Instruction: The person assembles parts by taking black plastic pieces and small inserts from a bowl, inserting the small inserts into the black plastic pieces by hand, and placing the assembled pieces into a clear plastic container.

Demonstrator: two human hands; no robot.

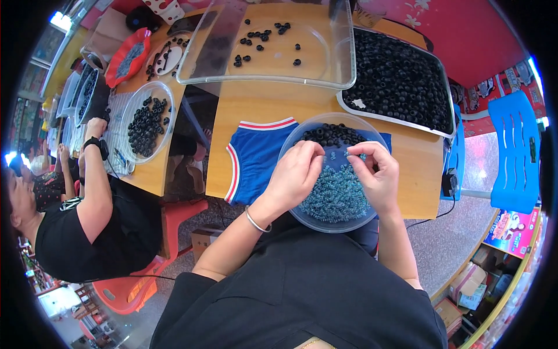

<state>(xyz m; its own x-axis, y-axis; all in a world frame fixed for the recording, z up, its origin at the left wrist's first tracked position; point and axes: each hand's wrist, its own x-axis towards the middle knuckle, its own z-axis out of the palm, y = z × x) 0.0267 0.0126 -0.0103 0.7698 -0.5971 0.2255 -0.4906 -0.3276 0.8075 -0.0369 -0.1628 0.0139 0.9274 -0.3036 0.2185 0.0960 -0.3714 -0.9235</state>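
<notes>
Both my hands are over a clear round bowl (pixel 334 228). Small teal plastic pieces (pixel 334 200) fill its near part, and black wheel-like pieces (pixel 334 135) lie at its far side. My right hand (pixel 379 177) pinches a small teal piece between thumb and forefinger. My left hand (pixel 295 173), a bangle on its wrist, has its fingers closed above the bowl's left side; whatever they hold is hidden. Under the bowl's left edge spreads a blue cloth garment (pixel 256 154) with red and white trim.
Beyond the bowl stand a clear plastic bin (pixel 267 79) with several black pieces and a tray (pixel 401 129) heaped with black pieces. At left, a co-worker in black (pixel 87 232) sits by another bowl (pixel 168 93). A blue chair (pixel 514 151) stands at right.
</notes>
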